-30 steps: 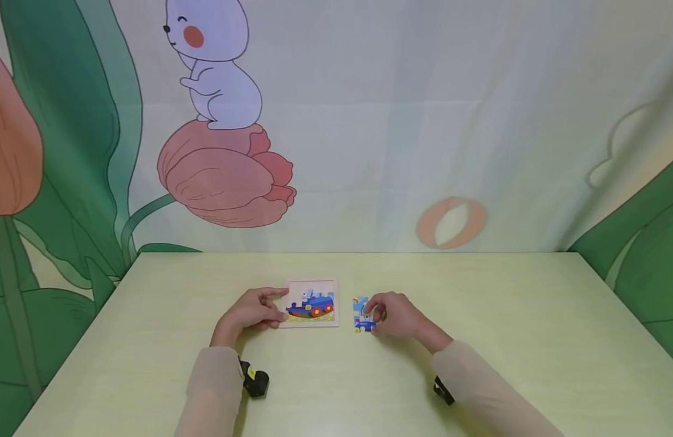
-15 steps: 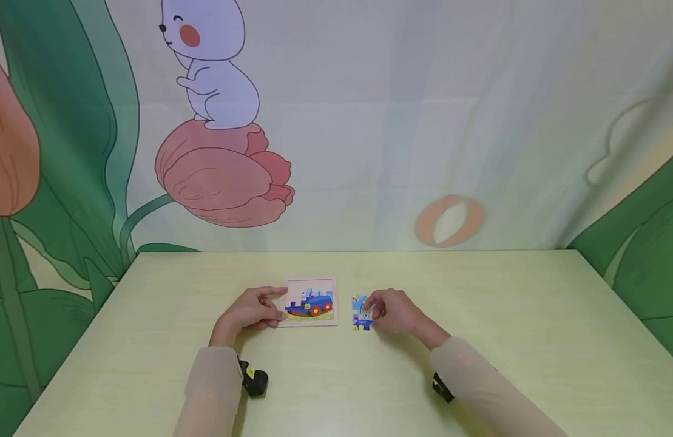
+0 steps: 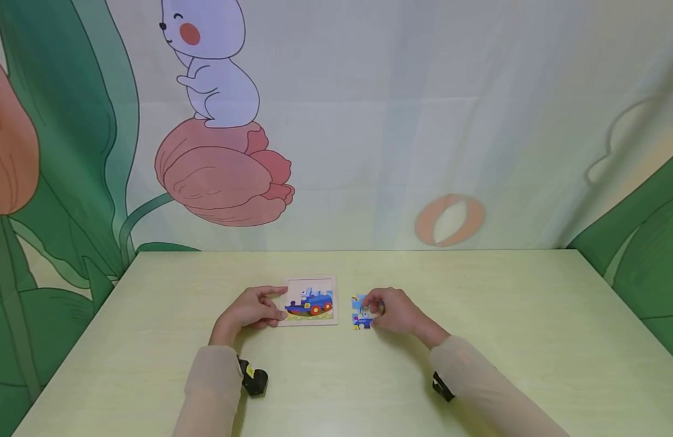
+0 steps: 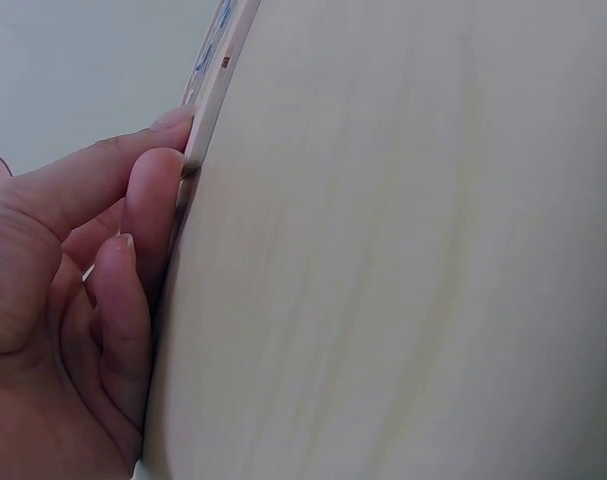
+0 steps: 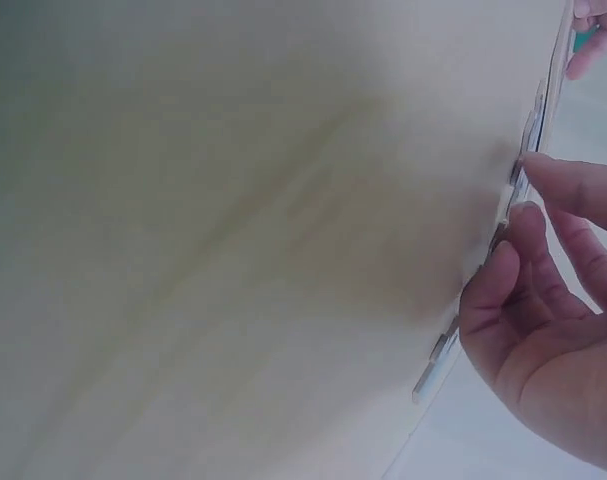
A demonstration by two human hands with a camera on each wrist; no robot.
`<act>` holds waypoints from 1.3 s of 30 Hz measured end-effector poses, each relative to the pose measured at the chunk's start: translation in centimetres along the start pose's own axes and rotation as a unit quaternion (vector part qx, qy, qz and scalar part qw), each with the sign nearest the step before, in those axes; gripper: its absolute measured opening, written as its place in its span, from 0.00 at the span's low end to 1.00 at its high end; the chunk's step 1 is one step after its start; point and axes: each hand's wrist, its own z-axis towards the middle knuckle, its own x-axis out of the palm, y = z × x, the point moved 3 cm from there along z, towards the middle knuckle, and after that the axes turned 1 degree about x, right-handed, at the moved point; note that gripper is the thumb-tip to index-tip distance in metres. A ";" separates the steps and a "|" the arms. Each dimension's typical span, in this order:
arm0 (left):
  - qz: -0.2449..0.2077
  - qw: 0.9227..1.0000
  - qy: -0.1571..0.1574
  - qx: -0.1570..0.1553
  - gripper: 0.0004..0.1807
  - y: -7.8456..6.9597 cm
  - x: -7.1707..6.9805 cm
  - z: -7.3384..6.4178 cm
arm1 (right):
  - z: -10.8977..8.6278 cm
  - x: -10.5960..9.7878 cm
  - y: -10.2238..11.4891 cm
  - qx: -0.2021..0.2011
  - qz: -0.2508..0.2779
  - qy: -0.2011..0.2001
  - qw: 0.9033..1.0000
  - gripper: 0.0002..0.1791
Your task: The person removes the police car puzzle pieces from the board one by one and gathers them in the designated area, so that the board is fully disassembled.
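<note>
Left of lower centre, the left hand [image 3: 256, 308] pinches the left rim of the puzzle tray [image 3: 309, 323], probably light, stiff and best held there (wood, by its look). Near the tray's right side, the puzzle pieces [image 3: 360, 317] lie on the bench [image 3: 336, 382], likely thin, smooth, easiest taken by their edges; the right hand [image 3: 397, 311], at their right, bends thumb and index around one.

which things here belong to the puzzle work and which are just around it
Part of the work:
- framed train puzzle
- puzzle pieces to its right
- left hand, at the frame's edge
- right hand, fingers on the pieces

Just around:
- cartoon backdrop
- black wrist devices
</note>
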 end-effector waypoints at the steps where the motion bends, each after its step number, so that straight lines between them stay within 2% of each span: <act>1: -0.001 1.000 0.000 0.000 0.31 0.0 0.0 0.0 | 0.0 0.0 0.0 -0.003 -0.001 0.001 1.000 0.15; 33: -0.004 1.000 0.001 -0.007 0.31 -0.3 -0.1 -0.4 | 0.1 0.2 0.2 0.008 0.001 0.003 1.000 0.13; 39: -0.004 1.000 0.002 -0.003 0.31 -0.3 0.0 -0.3 | 0.1 0.0 0.4 0.035 0.009 -0.017 0.999 0.12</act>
